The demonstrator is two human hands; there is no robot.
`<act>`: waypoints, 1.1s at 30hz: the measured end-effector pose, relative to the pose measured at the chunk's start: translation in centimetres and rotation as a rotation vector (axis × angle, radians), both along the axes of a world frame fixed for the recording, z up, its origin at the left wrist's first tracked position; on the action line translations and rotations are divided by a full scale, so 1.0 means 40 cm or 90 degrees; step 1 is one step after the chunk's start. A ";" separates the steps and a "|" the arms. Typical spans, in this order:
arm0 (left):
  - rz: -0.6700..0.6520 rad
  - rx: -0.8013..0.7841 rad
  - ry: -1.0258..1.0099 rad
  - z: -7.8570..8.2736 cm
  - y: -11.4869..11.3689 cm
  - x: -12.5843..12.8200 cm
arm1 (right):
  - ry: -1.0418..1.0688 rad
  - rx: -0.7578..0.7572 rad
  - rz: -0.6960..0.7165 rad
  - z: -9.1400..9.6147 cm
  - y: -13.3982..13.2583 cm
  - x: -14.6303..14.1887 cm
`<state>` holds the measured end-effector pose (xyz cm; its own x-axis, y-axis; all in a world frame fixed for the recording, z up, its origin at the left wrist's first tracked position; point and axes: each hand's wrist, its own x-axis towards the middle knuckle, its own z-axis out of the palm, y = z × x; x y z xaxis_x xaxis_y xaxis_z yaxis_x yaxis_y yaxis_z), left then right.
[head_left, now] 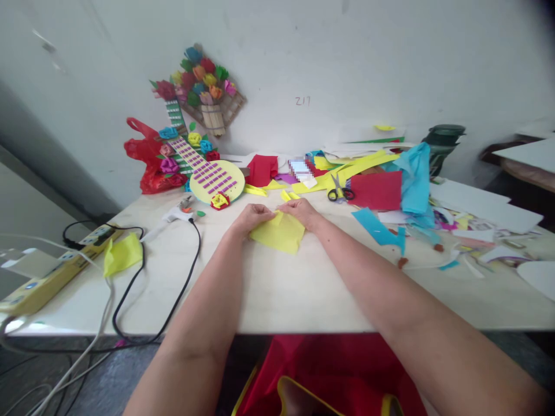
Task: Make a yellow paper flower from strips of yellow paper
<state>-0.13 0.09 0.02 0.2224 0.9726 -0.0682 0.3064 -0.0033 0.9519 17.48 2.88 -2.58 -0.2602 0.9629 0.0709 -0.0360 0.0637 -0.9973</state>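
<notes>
Over the middle of the white table, a thin piece of yellow crepe paper (278,234) hangs between both hands. My left hand (256,217) pinches its upper left edge, and my right hand (300,212) pinches the upper right side. The fingertips are close together at the top of the sheet. Just beyond the hands lie small folded yellow paper pieces (289,196). Black-handled scissors (340,192) rest open-bladed to the right, beside a red crepe paper piece (375,190).
A glue gun (177,214) with a black cord lies left, near a yellow power strip (60,268) and another yellow paper sheet (123,255). Behind stand a flower-decorated paper guitar (217,182) and a red bag (150,162). Blue crepe paper (415,179) and scraps cover the right side.
</notes>
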 end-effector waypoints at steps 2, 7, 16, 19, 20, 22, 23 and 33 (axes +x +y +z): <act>0.017 0.014 0.009 -0.003 0.003 0.000 | 0.046 -0.026 0.010 0.008 -0.006 0.001; 0.056 0.071 -0.033 -0.008 0.011 -0.001 | 0.166 -0.064 0.004 0.017 -0.012 0.003; 0.026 0.048 -0.037 -0.009 0.005 -0.005 | 0.053 -0.020 -0.058 -0.001 0.004 0.002; 0.023 0.067 -0.030 -0.011 0.007 -0.003 | 0.037 -0.010 -0.029 0.004 -0.004 0.000; 0.022 0.075 -0.034 -0.012 0.008 -0.002 | 0.051 -0.012 -0.022 0.007 -0.007 -0.001; 0.034 0.097 -0.049 -0.014 0.012 -0.001 | 0.104 -0.021 -0.020 0.013 -0.012 -0.001; 0.049 0.110 -0.060 -0.015 0.015 -0.002 | 0.132 -0.026 -0.021 0.016 -0.013 -0.001; 0.164 0.136 -0.224 -0.028 0.044 -0.008 | 0.214 -0.088 0.085 0.032 -0.022 0.000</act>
<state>-0.44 1.84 -1.09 -0.0536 0.9831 0.1749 -0.0179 -0.1760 0.9842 17.47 1.99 -1.31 -0.3679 0.9288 0.0446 -0.3606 -0.0982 -0.9275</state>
